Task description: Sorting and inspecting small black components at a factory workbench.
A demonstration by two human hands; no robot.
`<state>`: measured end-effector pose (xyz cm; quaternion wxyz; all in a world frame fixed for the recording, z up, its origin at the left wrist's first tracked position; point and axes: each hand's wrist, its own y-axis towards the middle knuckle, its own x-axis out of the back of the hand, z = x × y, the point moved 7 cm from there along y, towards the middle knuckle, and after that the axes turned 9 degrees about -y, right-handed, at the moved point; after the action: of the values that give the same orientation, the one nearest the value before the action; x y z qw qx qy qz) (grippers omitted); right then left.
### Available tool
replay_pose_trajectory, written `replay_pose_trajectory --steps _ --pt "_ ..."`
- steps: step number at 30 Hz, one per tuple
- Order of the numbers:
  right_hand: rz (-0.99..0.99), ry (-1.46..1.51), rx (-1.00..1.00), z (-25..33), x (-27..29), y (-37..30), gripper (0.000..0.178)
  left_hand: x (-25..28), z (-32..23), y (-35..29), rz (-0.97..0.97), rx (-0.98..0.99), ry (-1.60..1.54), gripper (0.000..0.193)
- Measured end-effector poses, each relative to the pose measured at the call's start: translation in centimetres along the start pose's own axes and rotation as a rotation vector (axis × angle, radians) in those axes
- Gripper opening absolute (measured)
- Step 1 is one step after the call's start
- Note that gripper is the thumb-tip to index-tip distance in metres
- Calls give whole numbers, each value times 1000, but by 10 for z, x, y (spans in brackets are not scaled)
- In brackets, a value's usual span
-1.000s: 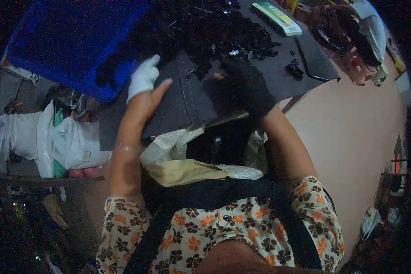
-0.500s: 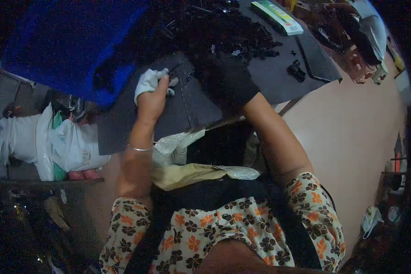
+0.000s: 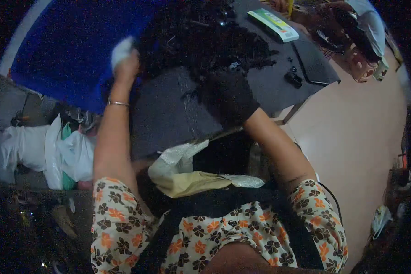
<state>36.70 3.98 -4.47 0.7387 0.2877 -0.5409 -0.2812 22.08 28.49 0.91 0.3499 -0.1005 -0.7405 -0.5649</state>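
Observation:
My left hand [image 3: 125,61], its fingers covered in white, is raised over a blue surface [image 3: 68,50] at the far left. Motion smears its fingers, so what they hold, if anything, does not show. In a black glove, my right hand [image 3: 228,93] rests low over the dark grey tabletop [image 3: 162,105], near its front edge. The glove blends into the dark, and its grip cannot be made out. Just beyond it spreads a heap of small black parts [image 3: 233,43]; their kind is too dark to tell.
A green, yellow and white box [image 3: 274,25] lies at the back right. Nearer are a loose black piece [image 3: 293,78] and a thin black rod [image 3: 301,64]. An open bag [image 3: 182,180] hangs before my lap. White bags [image 3: 32,146] stand left; another person's hand [image 3: 278,4] shows at the back.
My left hand has swung left and away from me, from the grey tabletop to over the blue surface. My right hand stays in nearly the same place.

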Motion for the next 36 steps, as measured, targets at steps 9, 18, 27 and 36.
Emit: replay_pose_trajectory --steps 9,18,27,36 --pt "58 -61 86 8 -19 -6 18 -92 25 12 -11 64 -49 23" --pt "80 1043 -494 -49 -66 -31 11 -83 -78 -21 -24 -92 -215 20" --pt "87 898 -196 -46 -33 -28 16 -56 -117 -57 146 47 -348 23" --pt "41 393 -179 -12 8 -32 12 -23 -151 -97 278 798 -1160 24"
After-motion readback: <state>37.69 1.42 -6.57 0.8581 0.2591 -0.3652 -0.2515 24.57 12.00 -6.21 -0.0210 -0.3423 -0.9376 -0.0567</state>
